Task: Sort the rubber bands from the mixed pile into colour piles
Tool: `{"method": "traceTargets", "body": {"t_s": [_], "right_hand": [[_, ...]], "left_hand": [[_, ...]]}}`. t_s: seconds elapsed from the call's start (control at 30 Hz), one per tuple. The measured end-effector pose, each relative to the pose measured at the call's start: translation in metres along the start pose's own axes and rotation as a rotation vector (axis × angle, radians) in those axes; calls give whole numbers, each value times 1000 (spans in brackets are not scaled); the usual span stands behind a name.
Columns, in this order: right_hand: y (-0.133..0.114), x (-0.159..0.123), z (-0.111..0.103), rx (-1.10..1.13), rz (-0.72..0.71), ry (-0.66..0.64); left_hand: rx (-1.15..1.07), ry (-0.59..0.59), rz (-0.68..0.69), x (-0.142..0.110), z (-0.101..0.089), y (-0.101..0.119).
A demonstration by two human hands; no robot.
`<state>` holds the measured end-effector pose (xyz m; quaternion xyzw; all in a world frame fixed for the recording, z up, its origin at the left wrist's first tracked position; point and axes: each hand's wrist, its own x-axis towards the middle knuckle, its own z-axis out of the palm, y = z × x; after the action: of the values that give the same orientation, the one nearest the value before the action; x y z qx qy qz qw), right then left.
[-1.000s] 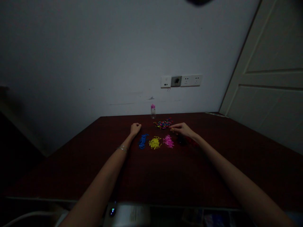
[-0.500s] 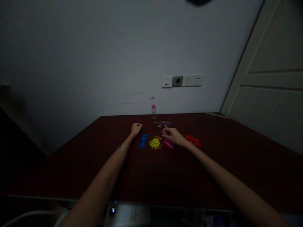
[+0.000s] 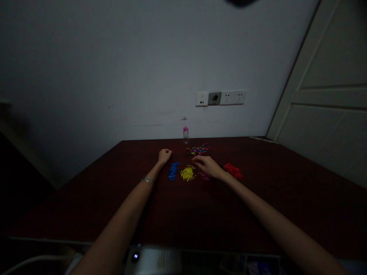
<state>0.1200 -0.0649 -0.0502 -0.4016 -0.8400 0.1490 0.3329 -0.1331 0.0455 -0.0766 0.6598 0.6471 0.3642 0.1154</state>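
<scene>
Yellow heap of thin, rubbery-looking strands (image 3: pixel 188 173), perhaps one richer with yellow no longer showing at right hand (image 3: pixel 209 165), grip too dim to tell.

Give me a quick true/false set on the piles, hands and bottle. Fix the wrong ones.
1. The right hand partly hides the pink pile of thin strands in this view. True.
2. The blue pile of thin strands lies left of the yellow pile of thin strands. True.
3. The left hand rests on the blue pile. False: it is apart from it, up and left in the picture.
4. The clear bottle with a pink top lies on its side. False: it stands upright.
5. The red pile of thin strands is the rightmost pile. True.
</scene>
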Motion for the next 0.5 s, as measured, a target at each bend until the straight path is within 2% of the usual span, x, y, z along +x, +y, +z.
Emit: {"method": "traceTargets", "body": {"t_s": [0.13,0.3,0.4,0.5], "right_hand": [[30,0,-24,11,65,157],[85,-13,-61,-35,207,386],[117,-27,-75,-66,336,495],[140,-41,-78,-86,442,557]], "left_hand": [[-4,-2,14,2,2,-3],[11,-12,-15,6,4,-3],[79,-89,-11,10,5,4],[173,-192,72,15,7,15]]}}
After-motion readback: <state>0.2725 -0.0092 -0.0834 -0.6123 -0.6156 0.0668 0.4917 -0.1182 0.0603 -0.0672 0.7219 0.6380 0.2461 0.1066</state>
